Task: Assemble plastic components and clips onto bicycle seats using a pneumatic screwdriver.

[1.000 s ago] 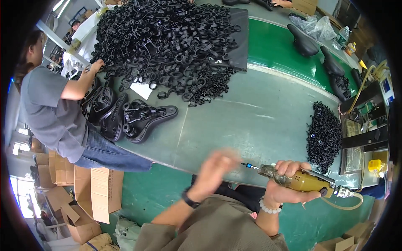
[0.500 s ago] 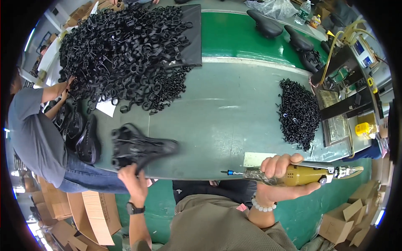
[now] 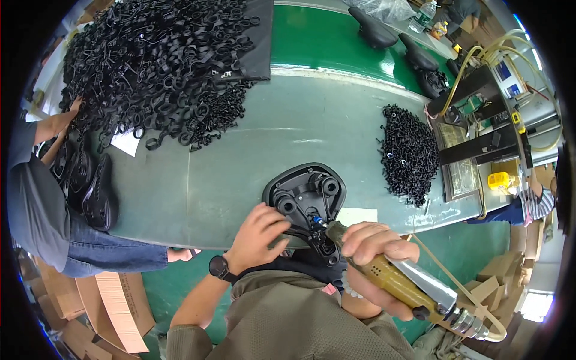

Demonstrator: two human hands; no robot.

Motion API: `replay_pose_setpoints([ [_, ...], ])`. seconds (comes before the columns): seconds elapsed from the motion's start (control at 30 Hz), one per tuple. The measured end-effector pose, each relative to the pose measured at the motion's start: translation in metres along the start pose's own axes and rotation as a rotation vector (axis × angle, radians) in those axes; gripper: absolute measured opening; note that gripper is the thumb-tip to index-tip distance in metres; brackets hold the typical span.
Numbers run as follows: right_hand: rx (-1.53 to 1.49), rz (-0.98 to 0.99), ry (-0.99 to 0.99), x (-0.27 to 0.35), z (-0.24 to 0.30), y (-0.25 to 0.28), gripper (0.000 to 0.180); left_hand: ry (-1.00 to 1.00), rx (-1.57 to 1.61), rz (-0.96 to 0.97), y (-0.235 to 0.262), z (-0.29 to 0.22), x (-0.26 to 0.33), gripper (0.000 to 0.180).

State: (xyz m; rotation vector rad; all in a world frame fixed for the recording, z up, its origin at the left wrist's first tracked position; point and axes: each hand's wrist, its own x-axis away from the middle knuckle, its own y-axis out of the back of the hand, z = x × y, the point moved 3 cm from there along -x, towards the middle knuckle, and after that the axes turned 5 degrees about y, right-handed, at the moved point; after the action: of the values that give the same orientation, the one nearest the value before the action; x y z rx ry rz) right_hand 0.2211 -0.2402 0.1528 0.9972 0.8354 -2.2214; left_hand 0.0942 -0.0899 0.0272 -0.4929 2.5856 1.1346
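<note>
An upside-down black bicycle saddle (image 3: 313,172) lies at the table's near edge, its underside with two round mounts facing up and its narrow nose toward me. My left hand (image 3: 258,237) grips the saddle's left side with curled fingers; part of the grip is hidden. In my right hand (image 3: 375,255) is an olive-yellow air screwdriver (image 3: 390,279), held by its body and lever. Its blue-collared tip (image 3: 318,221) reaches into the middle of the saddle's underside. Whether it sits on a screw is too small to tell.
Black screws (image 3: 411,156) form a heap to the right, beside a dark rack (image 3: 480,147) with hoses. Black ring clamps (image 3: 162,66) are piled far left, near a co-worker (image 3: 36,204). Several saddles (image 3: 99,198) stand at left; others (image 3: 375,30) lie on the green surface beyond.
The saddle has moved right from the left side of the table to in front of me. My right hand has swung the screwdriver so its tip meets the saddle. The whole view has shifted slightly.
</note>
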Motion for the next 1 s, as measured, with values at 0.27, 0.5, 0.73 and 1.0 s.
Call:
replay_pose_setpoints([
  [0.27, -0.038, 0.109, 0.032, 0.020, -0.032, -0.016, 0.093, 0.313, -0.006, -0.292, -0.007, 0.007, -0.030, 0.064],
  [0.5, -0.012, 0.146, -0.074, 0.033, -0.060, -0.022, 0.088, 0.255, 0.105, -0.369, -0.013, 0.021, -0.029, 0.059],
  [0.73, 0.064, 0.229, -0.188, 0.044, -0.063, -0.020, 0.077, 0.167, 0.197, -0.338, -0.014, 0.020, -0.031, 0.057],
  [1.0, 0.072, 0.341, -0.176, 0.036, -0.072, -0.023, 0.076, 0.127, 0.204, -0.350, -0.016, 0.027, -0.031, 0.057],
])
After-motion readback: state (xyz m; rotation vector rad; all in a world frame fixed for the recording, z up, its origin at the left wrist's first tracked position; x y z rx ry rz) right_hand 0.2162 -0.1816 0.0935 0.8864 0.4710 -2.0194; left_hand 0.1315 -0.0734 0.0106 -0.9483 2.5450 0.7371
